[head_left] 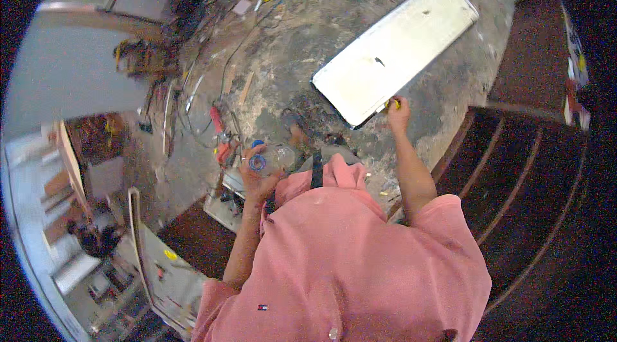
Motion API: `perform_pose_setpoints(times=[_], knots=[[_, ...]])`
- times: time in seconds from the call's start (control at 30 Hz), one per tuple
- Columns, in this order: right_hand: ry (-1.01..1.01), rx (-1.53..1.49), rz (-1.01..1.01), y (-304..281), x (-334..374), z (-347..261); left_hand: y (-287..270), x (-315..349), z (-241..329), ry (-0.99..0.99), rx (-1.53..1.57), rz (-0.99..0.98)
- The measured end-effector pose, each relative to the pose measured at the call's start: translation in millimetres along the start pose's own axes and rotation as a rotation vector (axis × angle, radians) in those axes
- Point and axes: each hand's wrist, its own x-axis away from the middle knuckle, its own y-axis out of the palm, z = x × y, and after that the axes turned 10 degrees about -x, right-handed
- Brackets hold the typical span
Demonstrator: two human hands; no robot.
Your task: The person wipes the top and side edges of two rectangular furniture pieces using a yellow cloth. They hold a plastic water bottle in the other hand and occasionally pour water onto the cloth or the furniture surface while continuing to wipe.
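My left hand is closed around a clear bottle with a blue ring-shaped end, held low in front of my body. Out to the right, my right hand grips a small yellow tool, blurred and partly covered by the fingers, so its kind does not show. That tool is at the near right edge of a long white panel with dark edging. The panel lies slantwise ahead of me, with a few dark marks on its face.
Brown shelving with pale edges stands close on my right. On the stained floor at left lie a red-handled power tool, cords and wood strips. A grey-topped table stands at far left, and a pale board at near left.
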Motion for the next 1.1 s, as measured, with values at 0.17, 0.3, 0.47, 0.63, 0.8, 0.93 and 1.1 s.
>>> perform_pose_setpoints(times=[0.17,0.3,0.47,0.63,0.8,0.93,1.1], knots=[[0.097,-0.041,0.03,38.6,111.0,-16.7,-4.7,-61.8,-29.7,0.078,0.104,-0.149],[0.28,-0.089,-0.227,68.3,202.1,-23.8,-22.0,-128.7,-61.4,0.186,0.073,-0.271],[0.427,-0.104,0.203,67.7,218.8,-18.1,-53.4,-198.5,-81.6,0.239,0.064,-0.287],[0.415,-0.236,0.505,60.2,164.6,-4.2,-71.1,-248.9,-67.9,0.357,0.001,-0.352],[0.471,-0.303,0.525,95.7,170.1,-33.5,-69.3,-271.9,-41.3,0.532,-0.112,-0.42],[0.605,-0.235,0.526,137.7,220.1,-60.5,-59.0,-264.7,-16.1,0.621,-0.116,-0.488],[0.746,-0.489,0.836,130.5,217.4,-42.0,-34.0,-254.2,14.4,0.793,-0.185,-0.491]])
